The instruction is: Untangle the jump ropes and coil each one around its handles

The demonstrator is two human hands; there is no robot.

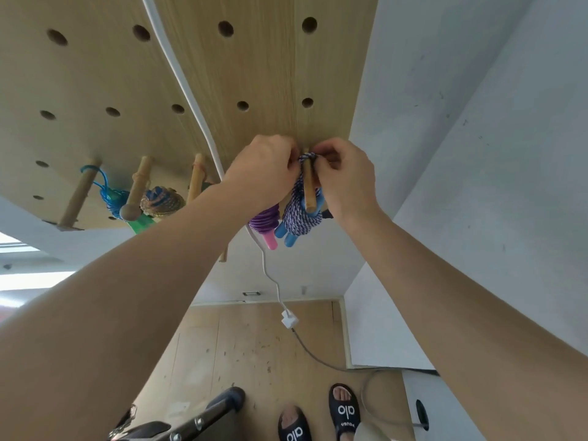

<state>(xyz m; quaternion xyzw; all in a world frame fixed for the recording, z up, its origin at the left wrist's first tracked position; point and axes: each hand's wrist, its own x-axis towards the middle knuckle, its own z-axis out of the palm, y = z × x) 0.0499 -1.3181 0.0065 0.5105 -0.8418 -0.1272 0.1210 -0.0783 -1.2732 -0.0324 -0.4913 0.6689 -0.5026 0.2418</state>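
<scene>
Rope (pixel 299 208), purple-and-white, hangs coiled around blue handles (pixel 286 235) on a wooden peg (pixel 309 189) of the pegboard (pixel 261 74). Both hands, left (pixel 265 173) and right (pixel 345 176), reach up with arms extended, fingers curled, pinching its top loop at the peg.

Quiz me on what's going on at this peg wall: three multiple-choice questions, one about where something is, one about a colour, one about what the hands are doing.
1. Where does the purple-and-white rope hang?
A. on a wooden peg
B. on the floor
C. on a chair

2. What colour are its handles?
A. red
B. blue
C. black

3. What are both hands doing?
A. hanging idle
B. pressing flat on the wall
C. pinching the rope's loop at the peg

Answers:
1 A: its loop goes over the peg.
2 B: blue ends stick out below the coil.
3 C: left hand and right hand fingers curl at the loop.
</scene>
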